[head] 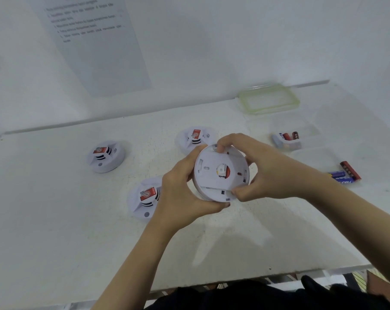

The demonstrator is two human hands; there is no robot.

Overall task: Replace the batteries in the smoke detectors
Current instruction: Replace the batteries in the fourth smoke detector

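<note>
- One wide-angle camera is riding on the person's head, looking forward and down over a white table [55, 231] toward the wall [212, 41] behind it.
- It is sitting near the work: the left hand [182, 191] and right hand [270, 173], gripping a smoke detector [218, 173], are filling the centre.
- The forearms [144, 253] are entering from the bottom edge, across the table's near edge.
</note>
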